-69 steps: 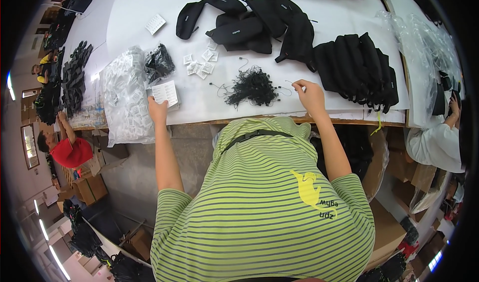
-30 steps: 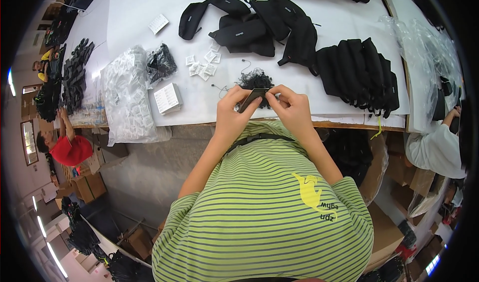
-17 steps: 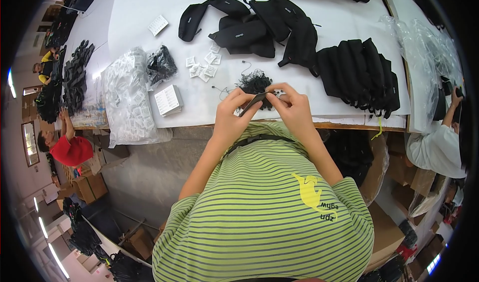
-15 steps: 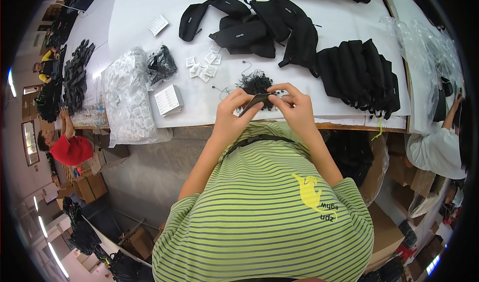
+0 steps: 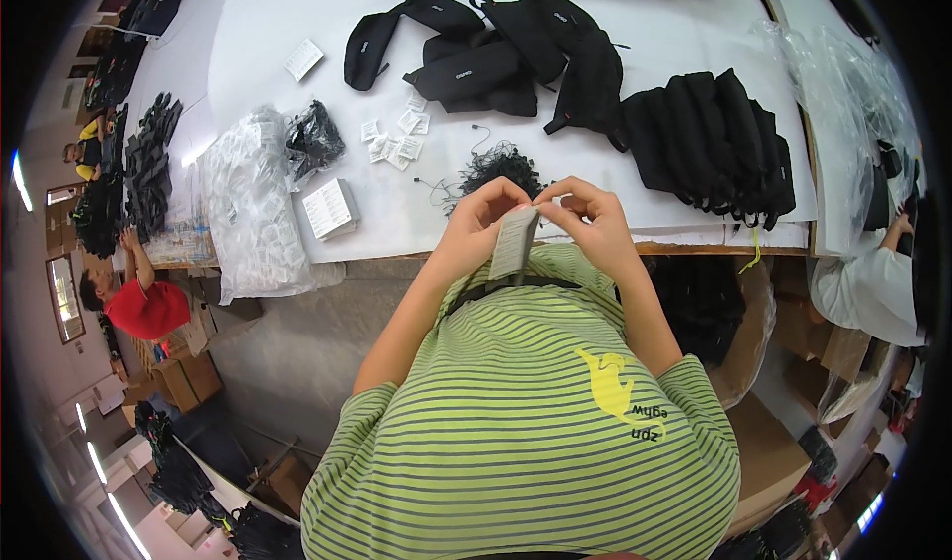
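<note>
At the table's near edge, a pale grey printed hang tag (image 5: 514, 243) dangles in front of my striped shirt. My left hand (image 5: 478, 228) pinches its upper edge between thumb and fingers. My right hand (image 5: 593, 225) has thumb and fingertips closed at the tag's top corner; whether a string lies between them is too small to make out. Just beyond both hands lies a tangled heap of thin black strings (image 5: 499, 168). A stack of white printed tags (image 5: 329, 210) stands to the left, and several small white packets (image 5: 395, 147) are scattered farther back.
Black fabric pouches (image 5: 466, 72) lie across the back, with a row of more black pouches (image 5: 704, 149) at right. At left are a clear bag of white packets (image 5: 253, 203) and a bag of black pieces (image 5: 314, 139). People work at both sides, one in a red shirt (image 5: 149, 307).
The tag has turned from a dark, tilted edge to hanging with its pale printed face showing. My fingers have shifted to its top. The whole view has moved slightly.
</note>
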Demonstrator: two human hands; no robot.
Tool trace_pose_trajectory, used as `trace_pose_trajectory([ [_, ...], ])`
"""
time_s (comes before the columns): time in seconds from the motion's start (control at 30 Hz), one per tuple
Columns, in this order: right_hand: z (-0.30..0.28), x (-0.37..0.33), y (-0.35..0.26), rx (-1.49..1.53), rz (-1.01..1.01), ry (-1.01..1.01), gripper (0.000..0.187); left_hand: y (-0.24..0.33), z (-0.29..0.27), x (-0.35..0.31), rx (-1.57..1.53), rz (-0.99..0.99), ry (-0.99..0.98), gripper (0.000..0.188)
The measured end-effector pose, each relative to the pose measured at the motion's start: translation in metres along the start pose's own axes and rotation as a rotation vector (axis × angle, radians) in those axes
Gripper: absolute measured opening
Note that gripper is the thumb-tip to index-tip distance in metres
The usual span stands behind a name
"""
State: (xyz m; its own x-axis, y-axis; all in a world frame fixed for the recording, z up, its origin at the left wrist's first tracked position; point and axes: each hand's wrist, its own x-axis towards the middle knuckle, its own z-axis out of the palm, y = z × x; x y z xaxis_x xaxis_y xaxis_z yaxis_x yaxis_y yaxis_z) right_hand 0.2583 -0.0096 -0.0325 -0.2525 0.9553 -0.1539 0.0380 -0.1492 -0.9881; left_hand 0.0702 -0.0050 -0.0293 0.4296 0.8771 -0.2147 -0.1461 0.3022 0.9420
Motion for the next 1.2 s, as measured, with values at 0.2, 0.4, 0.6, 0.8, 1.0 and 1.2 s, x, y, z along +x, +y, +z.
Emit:
trace_pose_trajectory([
  [0.2,-0.021,0.003,0.005,0.099,0.126,0.078,0.016,-0.016,0.006,0.055,0.076,0.083,0.074,0.012],
  [0.4,-0.041,0.007,0.027,0.023,0.102,0.208,0.015,-0.124,-0.028,0.148,0.790,0.046,0.211,0.044],
  [0.6,-0.051,-0.001,0.036,-0.042,0.154,0.295,0.016,-0.128,-0.030,0.156,0.853,0.057,0.212,0.019],
  [0.8,-0.043,0.002,0.063,-0.284,0.140,0.489,0.014,-0.076,0.002,0.120,0.622,0.167,0.063,0.013],
  [1.0,-0.024,0.005,0.059,-0.244,0.085,0.379,0.014,-0.050,-0.001,0.079,0.082,-0.327,0.021,0.023],
  [1.2,-0.004,0.000,0.062,-0.265,0.089,0.266,0.018,-0.040,-0.011,0.041,0.158,-0.278,0.079,0.022],
])
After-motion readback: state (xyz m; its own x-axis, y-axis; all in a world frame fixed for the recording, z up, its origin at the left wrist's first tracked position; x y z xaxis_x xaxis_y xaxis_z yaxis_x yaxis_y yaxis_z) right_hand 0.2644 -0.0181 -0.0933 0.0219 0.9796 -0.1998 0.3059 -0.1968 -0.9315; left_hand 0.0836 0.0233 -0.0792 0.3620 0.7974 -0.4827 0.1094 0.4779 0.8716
